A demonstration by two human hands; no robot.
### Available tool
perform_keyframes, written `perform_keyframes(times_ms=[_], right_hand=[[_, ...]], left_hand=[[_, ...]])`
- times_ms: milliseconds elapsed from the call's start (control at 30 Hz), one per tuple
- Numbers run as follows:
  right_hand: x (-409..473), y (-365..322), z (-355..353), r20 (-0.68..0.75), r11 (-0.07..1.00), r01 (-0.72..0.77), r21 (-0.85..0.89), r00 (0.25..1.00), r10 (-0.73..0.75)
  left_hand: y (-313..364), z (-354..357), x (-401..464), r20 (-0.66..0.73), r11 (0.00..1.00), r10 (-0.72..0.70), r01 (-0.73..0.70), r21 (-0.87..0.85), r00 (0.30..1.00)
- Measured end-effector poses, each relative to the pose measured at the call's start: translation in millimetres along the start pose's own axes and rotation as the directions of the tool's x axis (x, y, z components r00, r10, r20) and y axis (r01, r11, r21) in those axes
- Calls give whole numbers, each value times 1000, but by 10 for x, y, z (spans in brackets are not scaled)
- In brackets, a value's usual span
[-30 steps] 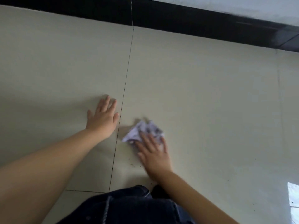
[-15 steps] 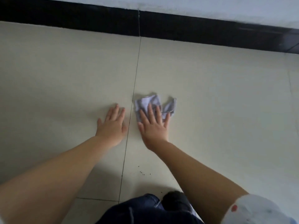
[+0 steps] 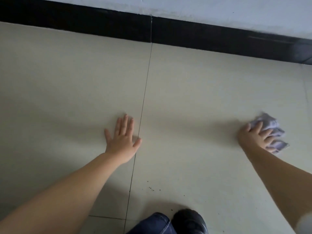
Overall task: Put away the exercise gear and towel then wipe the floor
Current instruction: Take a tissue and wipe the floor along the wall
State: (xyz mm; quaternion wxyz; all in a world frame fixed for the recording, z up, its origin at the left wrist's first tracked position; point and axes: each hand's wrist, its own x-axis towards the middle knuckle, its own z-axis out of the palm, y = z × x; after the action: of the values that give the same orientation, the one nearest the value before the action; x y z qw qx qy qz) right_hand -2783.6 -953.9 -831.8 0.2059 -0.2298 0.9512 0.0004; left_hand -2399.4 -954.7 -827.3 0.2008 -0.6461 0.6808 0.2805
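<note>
A small crumpled grey-lilac cloth (image 3: 274, 126) lies on the pale tiled floor (image 3: 194, 92) at the far right. My right hand (image 3: 254, 136) presses down on it with fingers spread over the fabric, the arm stretched out to the right. My left hand (image 3: 122, 141) rests flat on the floor with straight fingers, just left of a dark grout line (image 3: 145, 92), and holds nothing. No exercise gear or towel is in view.
A black baseboard (image 3: 101, 26) runs along the wall at the top. Small dark specks (image 3: 152, 188) dot the tile near me. My jeans-clad knee (image 3: 152, 223) and a dark shoe (image 3: 189, 220) sit at the bottom edge.
My right hand has swept the cloth from beside the grout line far out to the right. The left hand has stayed planted in the same spot.
</note>
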Motion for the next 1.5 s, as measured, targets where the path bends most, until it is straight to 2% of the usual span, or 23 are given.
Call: perform_keyframes(times_ms=[67, 133, 233, 300, 367, 400, 467, 533, 600, 667, 767, 800, 867, 933, 1000, 1067, 1100, 1167, 1200, 1233, 1333, 1433, 1500], right_hand=[[-197, -341, 258, -63, 988, 150, -48, 986, -153], [-620, -728, 525, -105, 892, 433, -127, 889, -446], [-1422, -1215, 905, 220, 520, 820, -241, 567, -794], [-1717, -1437, 913, 393, 264, 946, -188, 319, -862], [-1539, -1480, 847, 409, 84, 983, -162, 145, -901], [-1365, -1442, 809, 406, 46, 986, -160, 108, -907], [-899, -1279, 690, 342, 152, 966, -211, 219, -914], [-417, -1020, 485, 196, 454, 860, -231, 498, -845], [-9, -673, 234, 82, 743, 646, -177, 762, -643], [240, -381, -16, 19, 924, 372, -90, 928, -372], [249, -457, -70, 11, 1000, 28, 5, 1000, -28], [138, -622, -6, 11, 1000, 21, 17, 1000, -21], [-217, -1015, 200, 25, 977, 212, -18, 977, -211], [-714, -1373, 512, 119, 821, 555, -134, 831, -543], [-1303, -1614, 781, 303, 449, 866, -219, 498, -813], [-1648, -1720, 882, 468, 42, 982, -185, 126, -875], [-1623, -1756, 876, 504, -84, 985, -152, 5, -863], [-1308, -1799, 821, 493, -178, 973, -147, -84, -866], [-1085, -1777, 794, 452, -148, 973, -177, -53, -890], [-826, -1731, 749, 409, -54, 974, -218, 41, -912], [-27, -1367, 489, 185, 394, 863, -314, 463, -867], [422, -870, 46, -11, 875, 472, -107, 879, -476], [438, -829, -96, 16, 982, 190, 10, 982, -190]], left_hand=[[4, -4, 1, 24, 1000, -7, 7, -13, 1000], [14, -18, -2, 36, 1000, -7, 7, -16, 999], [23, -35, -3, 46, 1000, -17, 17, -2, 999], [15, -47, 2, 50, 1000, -23, 22, 12, 998], [-1, -61, -4, 52, 1000, -18, 17, 20, 998], [-9, -59, -12, 44, 1000, -15, 14, 23, 999], [-8, -43, -23, 13, 1000, -8, 8, 18, 1000], [5, -18, -29, -17, 1000, -7, 7, 0, 1000], [15, 9, -22, -24, 1000, -9, 9, -8, 1000], [12, 45, -1, -23, 1000, -11, 11, -12, 1000], [10, 91, 37, -21, 1000, -14, 13, -13, 1000], [8, 99, 44, -17, 1000, -16, 16, -6, 1000], [3, 102, 47, -9, 1000, -19, 19, 3, 1000], [12, 94, 40, -3, 1000, -22, 22, 10, 1000], [34, 71, 29, 1, 999, -30, 30, 13, 1000], [59, 19, 14, 17, 999, -41, 41, 24, 999], [61, -3, 4, 27, 999, -42, 41, 30, 999], [35, -31, -11, 24, 1000, -25, 24, 17, 999], [14, -24, -15, 15, 1000, -14, 14, 5, 1000], [-6, -14, -14, 7, 1000, -5, 5, -4, 1000], [-14, 13, -1, -23, 1000, 6, -6, -16, 1000], [-2, 77, 11, -76, 998, 9, -14, -59, 997], [16, 121, 14, -144, 999, 4, -11, -49, 990]])
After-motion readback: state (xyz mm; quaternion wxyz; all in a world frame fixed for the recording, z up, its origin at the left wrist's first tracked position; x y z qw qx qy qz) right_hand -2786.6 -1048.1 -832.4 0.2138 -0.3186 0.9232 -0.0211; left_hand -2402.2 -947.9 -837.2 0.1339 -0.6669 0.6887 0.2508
